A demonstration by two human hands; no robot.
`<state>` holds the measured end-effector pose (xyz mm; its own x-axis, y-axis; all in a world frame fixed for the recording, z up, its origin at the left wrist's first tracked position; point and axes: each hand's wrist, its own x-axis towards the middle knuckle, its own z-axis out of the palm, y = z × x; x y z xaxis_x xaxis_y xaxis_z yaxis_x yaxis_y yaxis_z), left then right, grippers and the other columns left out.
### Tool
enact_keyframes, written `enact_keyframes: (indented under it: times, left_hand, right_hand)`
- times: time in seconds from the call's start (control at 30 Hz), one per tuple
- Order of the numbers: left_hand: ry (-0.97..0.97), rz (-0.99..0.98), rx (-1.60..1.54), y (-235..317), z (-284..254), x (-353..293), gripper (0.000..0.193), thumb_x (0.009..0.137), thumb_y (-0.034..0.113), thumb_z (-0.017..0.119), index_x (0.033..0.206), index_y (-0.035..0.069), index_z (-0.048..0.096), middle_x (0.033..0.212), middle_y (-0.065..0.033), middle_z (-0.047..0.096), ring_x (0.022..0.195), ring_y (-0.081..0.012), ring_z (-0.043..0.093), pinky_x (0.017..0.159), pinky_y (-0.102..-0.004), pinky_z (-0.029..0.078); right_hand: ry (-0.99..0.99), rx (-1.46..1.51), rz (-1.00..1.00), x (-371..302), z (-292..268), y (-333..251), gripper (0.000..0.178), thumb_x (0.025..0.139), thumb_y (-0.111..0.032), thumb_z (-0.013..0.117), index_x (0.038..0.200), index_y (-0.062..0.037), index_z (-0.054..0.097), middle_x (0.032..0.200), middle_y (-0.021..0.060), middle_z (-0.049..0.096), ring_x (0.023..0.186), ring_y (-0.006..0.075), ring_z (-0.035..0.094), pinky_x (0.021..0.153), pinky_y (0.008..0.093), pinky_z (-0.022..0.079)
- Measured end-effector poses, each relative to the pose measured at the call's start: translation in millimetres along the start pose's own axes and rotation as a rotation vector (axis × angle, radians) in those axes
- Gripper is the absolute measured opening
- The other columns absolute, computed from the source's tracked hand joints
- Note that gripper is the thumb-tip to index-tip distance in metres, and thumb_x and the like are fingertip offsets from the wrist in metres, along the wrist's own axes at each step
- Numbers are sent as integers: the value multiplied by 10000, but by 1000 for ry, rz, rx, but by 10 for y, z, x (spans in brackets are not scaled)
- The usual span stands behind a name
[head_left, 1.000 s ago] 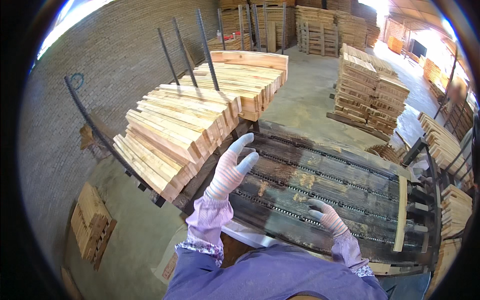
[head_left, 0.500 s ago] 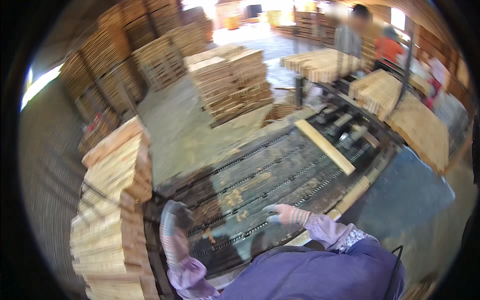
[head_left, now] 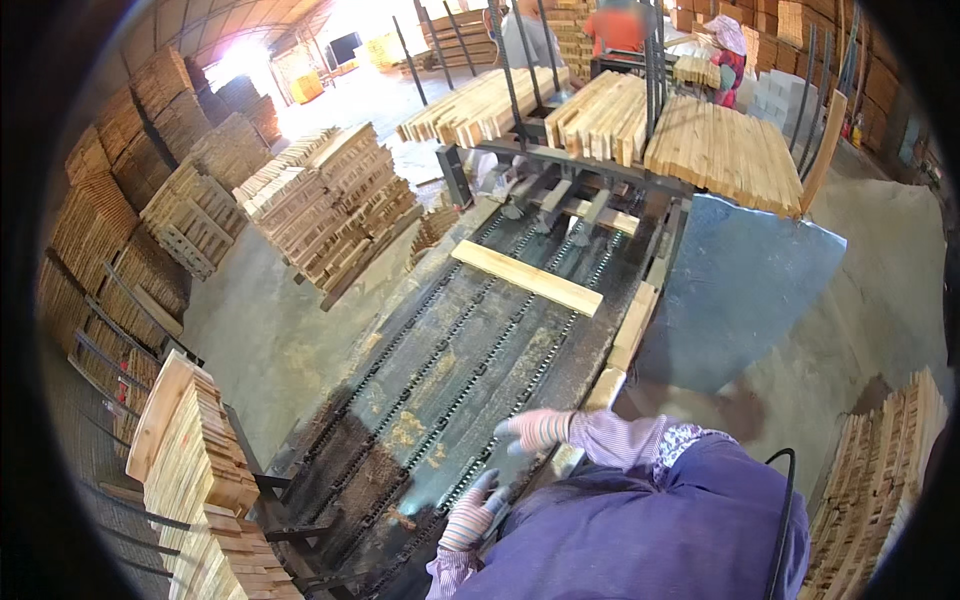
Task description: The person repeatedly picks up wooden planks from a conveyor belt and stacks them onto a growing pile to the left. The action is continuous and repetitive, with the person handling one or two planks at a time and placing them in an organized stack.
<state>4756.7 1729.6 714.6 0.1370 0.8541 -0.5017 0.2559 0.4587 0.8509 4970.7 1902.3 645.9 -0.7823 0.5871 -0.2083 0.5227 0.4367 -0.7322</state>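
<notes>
My left hand point(head_left: 472, 514), in a striped work glove with grey fingertips, is held low over the near edge of the chain conveyor point(head_left: 440, 385). Its fingers are apart and nothing is in them. Just above it in the picture, my right hand point(head_left: 538, 430), gloved the same way, hovers by the conveyor's right rail with fingers stretched out, holding nothing. Farther up, a pale wooden board point(head_left: 525, 278) lies crosswise on the chains. Another board point(head_left: 605, 216) lies beyond it, partly hidden by metal arms.
Stacked timber point(head_left: 195, 450) stands at the conveyor's left near end, between metal bars. Bundles of boards point(head_left: 720, 150) rest on a rack at the far end. A pallet stack point(head_left: 325, 205) is on the floor at left, another stack point(head_left: 880, 470) at right. People stand beyond the rack.
My view has turned to the right. My left hand has come away from the timber stack side and is now close to my right hand.
</notes>
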Motion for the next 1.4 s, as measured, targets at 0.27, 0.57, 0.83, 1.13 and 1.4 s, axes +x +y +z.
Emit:
enact_keyframes:
  times: [0.27,0.57,0.83,1.13,1.4]
  left_hand:
    - [66,88,-31,236,363,326,582,1025,218,698,1529,15,489,1367,-206,644,1284,-253,609,1072,-361,496]
    - [0,74,84,623,932,1138,605,1037,288,685,1536,13,481,1383,-215,660,1297,-284,624,1080,-373,491]
    - [2,-44,-416,921,1298,2020,594,1045,317,659,1535,30,485,1296,-107,685,1135,-227,667,971,-374,536]
    - [132,121,-893,1000,1752,2761,680,913,527,755,1367,53,578,1213,-112,694,1048,-269,701,944,-435,578]
    - [325,112,-738,1094,2194,2926,531,879,101,809,1349,-7,586,1179,-102,712,1059,-238,709,941,-378,583]
  right_hand:
    - [432,-198,576,5,-1315,1082,744,823,-411,742,1503,-199,528,1526,220,522,1366,385,552,1094,491,489]
    - [369,-240,667,-69,-1592,2123,887,843,-552,782,1589,-245,412,1515,237,505,1403,469,472,1118,604,419]
    - [86,1547,161,19,-1571,2358,429,1008,-267,688,1330,12,638,1058,107,743,909,224,727,753,332,590]
    - [-260,699,56,-576,-1959,1690,381,939,-350,763,1096,-3,750,943,97,768,855,196,729,781,345,572]
    - [527,-264,504,-263,-3388,3585,678,793,-425,809,1394,-168,629,1374,165,648,1283,353,612,1096,470,480]
